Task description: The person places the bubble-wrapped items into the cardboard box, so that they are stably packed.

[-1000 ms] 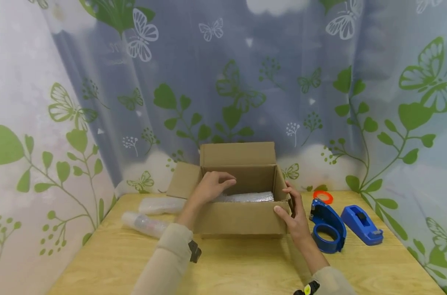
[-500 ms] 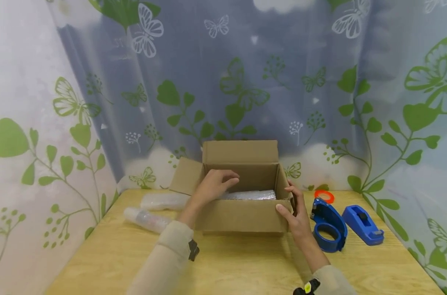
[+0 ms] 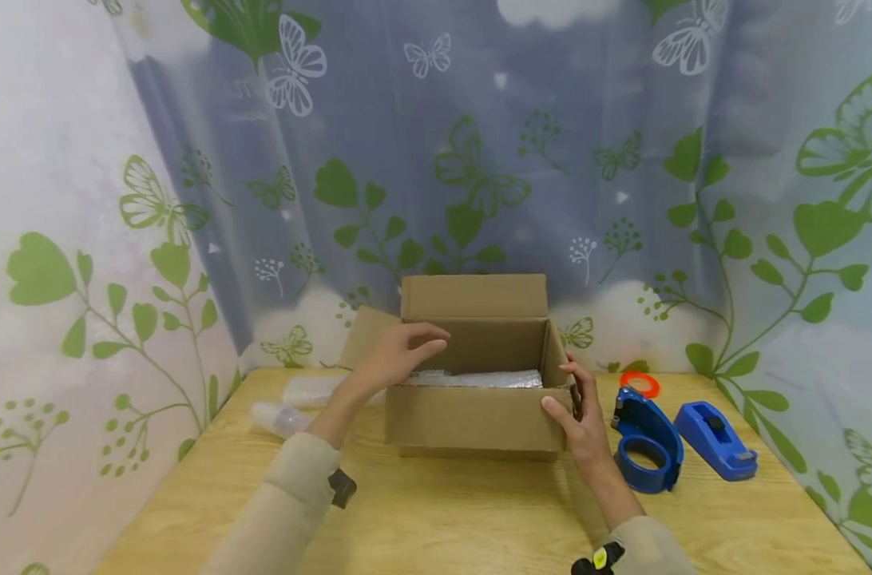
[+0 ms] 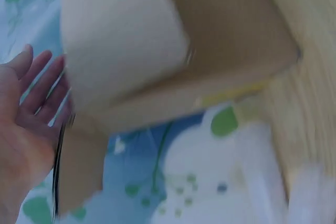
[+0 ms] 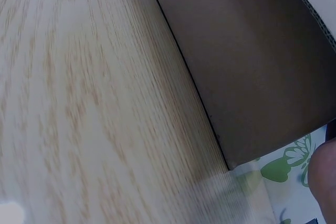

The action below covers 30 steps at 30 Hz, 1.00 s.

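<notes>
An open-topped cardboard box (image 3: 472,422) stands on the table with its back flap raised. Silvery bubble-wrapped packages (image 3: 497,379) lie inside. My left hand (image 3: 389,355) is over the box's left side, fingers loosely extended and holding nothing; the left wrist view shows the same hand (image 4: 31,114) spread beside a cardboard flap. At the front right corner my right hand (image 3: 585,419) grips the box, thumb on the front flap and fingers at the right side. Only a blurred part of that hand (image 5: 323,177) shows in the right wrist view.
Two translucent bubble-wrapped bundles, a rear one (image 3: 310,390) and a front one (image 3: 278,418), lie left of the box. On the right are a blue handheld tape dispenser (image 3: 644,471), a blue desktop tape dispenser (image 3: 716,439) and an orange-red ring (image 3: 640,384). A patterned curtain hangs behind.
My left hand has moved left, from over the box's inside toward its left edge, uncovering more of the silvery packages. The right hand keeps its grip on the box corner.
</notes>
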Each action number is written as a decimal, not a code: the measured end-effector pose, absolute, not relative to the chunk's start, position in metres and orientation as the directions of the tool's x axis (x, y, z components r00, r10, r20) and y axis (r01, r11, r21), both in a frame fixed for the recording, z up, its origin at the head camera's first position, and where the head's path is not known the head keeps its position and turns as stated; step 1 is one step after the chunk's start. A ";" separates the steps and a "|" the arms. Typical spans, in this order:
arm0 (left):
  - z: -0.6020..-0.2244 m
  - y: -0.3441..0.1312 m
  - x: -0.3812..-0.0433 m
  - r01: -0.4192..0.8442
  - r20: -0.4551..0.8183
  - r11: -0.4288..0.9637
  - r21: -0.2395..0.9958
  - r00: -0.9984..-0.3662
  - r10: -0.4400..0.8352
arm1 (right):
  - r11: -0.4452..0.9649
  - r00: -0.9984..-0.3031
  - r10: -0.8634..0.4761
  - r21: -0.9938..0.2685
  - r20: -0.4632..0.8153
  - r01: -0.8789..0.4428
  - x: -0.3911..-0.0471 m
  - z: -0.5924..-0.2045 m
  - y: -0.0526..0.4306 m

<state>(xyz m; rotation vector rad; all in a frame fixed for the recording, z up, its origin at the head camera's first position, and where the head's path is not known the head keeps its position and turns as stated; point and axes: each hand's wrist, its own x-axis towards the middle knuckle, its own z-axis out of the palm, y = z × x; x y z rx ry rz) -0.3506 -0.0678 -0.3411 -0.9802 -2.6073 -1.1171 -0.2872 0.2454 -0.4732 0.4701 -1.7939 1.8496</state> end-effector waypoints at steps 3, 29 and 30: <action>-0.329 -0.094 -0.352 0.598 0.363 0.532 0.600 -0.796 0.485 | 0.009 -0.808 0.119 -0.814 0.578 -0.581 -0.286 -0.474 0.246; -0.398 -0.260 -0.359 0.389 0.256 0.784 0.484 -0.920 0.298 | -0.011 -0.808 0.110 -0.813 0.578 -0.583 -0.289 -0.474 0.245; -0.405 -0.262 -0.360 0.385 0.246 0.785 0.485 -0.922 0.301 | -0.014 -0.808 0.109 -0.812 0.579 -0.584 -0.289 -0.474 0.245</action>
